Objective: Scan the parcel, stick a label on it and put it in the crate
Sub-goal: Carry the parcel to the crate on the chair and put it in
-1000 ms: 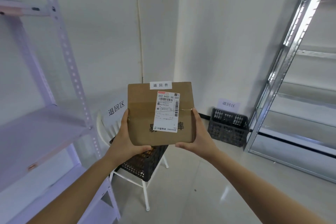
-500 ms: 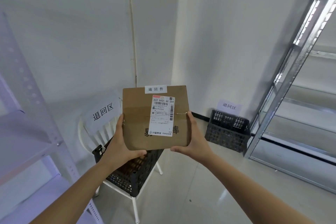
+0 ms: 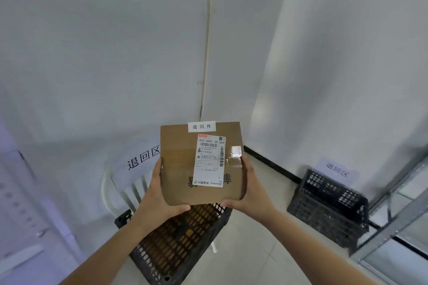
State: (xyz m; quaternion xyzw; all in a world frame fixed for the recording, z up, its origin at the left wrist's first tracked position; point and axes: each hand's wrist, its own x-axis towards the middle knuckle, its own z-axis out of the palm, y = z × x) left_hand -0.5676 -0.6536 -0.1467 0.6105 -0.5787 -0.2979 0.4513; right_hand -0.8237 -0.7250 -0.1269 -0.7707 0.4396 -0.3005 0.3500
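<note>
I hold a flat brown cardboard parcel (image 3: 180, 169) upright in front of me, above a black plastic crate (image 3: 176, 245). My left hand (image 3: 159, 201) grips its lower left edge and my right hand (image 3: 252, 192) grips its right edge. A white shipping sheet with barcodes (image 3: 209, 161) covers the parcel's middle. A small white label with three characters (image 3: 202, 126) sits at its top edge. The crate rests on a white chair (image 3: 129, 190) and brown parcels show through its mesh.
A second black crate (image 3: 328, 208) stands on the floor at the right wall under a paper sign (image 3: 337, 170). A larger sign (image 3: 143, 157) hangs on the chair's back. A metal shelf rack (image 3: 398, 227) is at far right, a pale rack (image 3: 20, 215) at far left.
My view has moved closer to the corner and the chair's crate, now directly beneath the parcel. The left rack has slid mostly out of view. Both hands keep the same hold.
</note>
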